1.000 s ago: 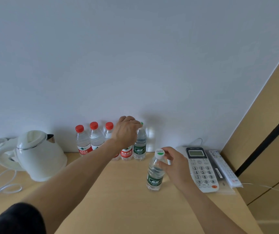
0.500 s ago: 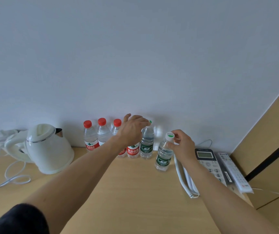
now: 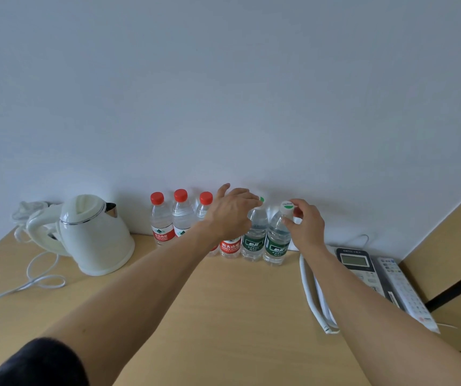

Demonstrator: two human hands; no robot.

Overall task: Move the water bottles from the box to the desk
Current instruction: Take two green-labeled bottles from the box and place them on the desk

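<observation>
green-labelled bottle (image 3: 276,240) pinched at its cap by right hand (image 3: 306,227) fingertips.

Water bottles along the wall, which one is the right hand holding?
The clear green-labelled bottle at the row's right end, next to the phone; the right hand pinches its white cap.

red caps (image 3: 181,195), green labels (image 3: 252,243), white kettle (image 3: 95,235)
</observation>
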